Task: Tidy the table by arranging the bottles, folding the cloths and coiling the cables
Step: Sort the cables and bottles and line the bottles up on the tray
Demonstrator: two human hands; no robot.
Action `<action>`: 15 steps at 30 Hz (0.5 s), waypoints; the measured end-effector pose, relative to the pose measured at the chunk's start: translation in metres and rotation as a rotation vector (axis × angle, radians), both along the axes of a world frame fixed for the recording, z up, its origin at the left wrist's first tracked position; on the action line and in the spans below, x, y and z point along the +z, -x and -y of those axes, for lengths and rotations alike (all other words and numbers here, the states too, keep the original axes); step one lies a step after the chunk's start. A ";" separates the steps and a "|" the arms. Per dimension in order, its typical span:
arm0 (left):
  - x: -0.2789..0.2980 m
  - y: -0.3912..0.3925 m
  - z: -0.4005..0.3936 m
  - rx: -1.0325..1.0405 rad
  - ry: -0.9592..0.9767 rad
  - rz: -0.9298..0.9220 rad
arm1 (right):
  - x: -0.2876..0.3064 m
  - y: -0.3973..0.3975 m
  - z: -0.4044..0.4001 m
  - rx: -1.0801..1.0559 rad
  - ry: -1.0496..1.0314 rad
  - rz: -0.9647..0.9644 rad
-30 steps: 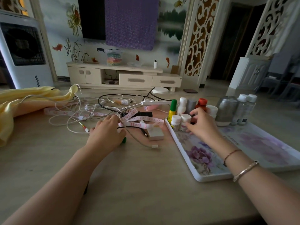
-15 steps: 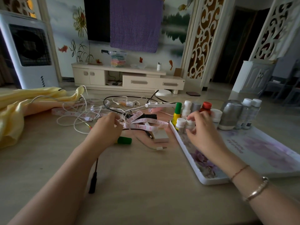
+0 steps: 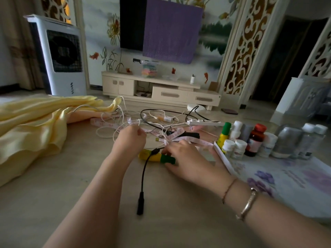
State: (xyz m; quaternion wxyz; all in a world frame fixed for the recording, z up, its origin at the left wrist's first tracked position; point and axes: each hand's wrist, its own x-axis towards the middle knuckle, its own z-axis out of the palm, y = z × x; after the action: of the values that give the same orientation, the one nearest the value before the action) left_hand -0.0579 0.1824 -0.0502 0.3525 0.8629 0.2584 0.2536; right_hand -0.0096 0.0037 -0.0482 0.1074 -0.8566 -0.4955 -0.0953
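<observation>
A yellow bottle with a green cap [image 3: 152, 157] lies on its side on the table. My right hand [image 3: 189, 158] grips it at the cap end. A black cable [image 3: 143, 178] crosses over the bottle and ends in a plug near me. My left hand [image 3: 129, 140] is curled at the edge of the tangle of white cables [image 3: 114, 127] and pinches a strand. A pink tape measure [image 3: 186, 139] runs through the tangle. Several bottles [image 3: 254, 142] stand in a row at the far edge of the floral tray [image 3: 286, 181]. A yellow cloth [image 3: 35, 126] lies crumpled on the left.
A green-capped yellow bottle [image 3: 223, 134] stands upright at the tray's left corner. Beyond the table are a TV cabinet [image 3: 161, 90] and a white air cooler [image 3: 60, 56]. Bare tabletop [image 3: 44, 194] lies in front of my arms.
My right hand left the bottles on the tray and came left onto the lying bottle. My left hand moved off that bottle and up to the white cables.
</observation>
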 end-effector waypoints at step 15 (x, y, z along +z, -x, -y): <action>0.021 -0.023 0.079 -0.164 -0.163 0.122 | 0.051 -0.055 0.141 -0.332 -0.695 -0.421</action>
State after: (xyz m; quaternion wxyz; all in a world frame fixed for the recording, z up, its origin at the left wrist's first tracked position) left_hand -0.0352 0.1029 -0.0294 0.3158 0.8899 0.1435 0.2962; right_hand 0.0455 -0.1368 0.0027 0.4712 -0.8384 -0.2568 -0.0959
